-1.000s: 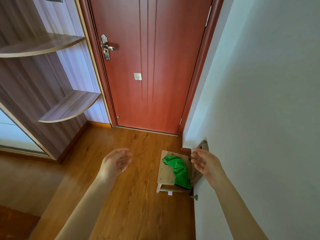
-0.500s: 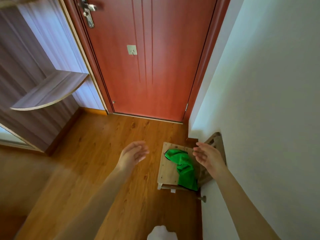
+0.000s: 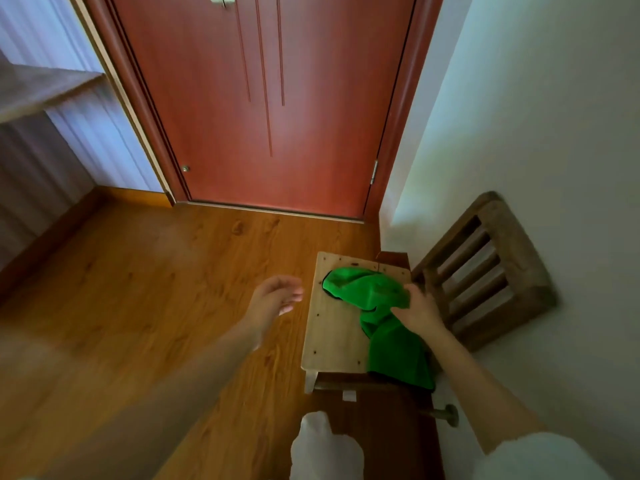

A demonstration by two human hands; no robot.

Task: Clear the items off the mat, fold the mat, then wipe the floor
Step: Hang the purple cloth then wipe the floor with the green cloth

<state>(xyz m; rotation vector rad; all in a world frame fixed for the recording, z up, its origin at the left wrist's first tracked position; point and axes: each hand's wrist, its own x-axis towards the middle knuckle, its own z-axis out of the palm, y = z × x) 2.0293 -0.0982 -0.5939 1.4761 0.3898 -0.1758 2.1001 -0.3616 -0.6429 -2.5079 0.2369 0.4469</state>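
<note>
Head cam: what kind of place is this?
Likely a home entryway or hall corner: a closed red-brown door at the end of a wood-plank floor, a built-in shelf on the left, and a small wooden chair against the white wall.

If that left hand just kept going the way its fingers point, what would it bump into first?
Probably the small wooden chair: the left hand is open, fingers aimed right toward the seat's near edge, with the green cloth beyond. Depth is unclear.
</note>
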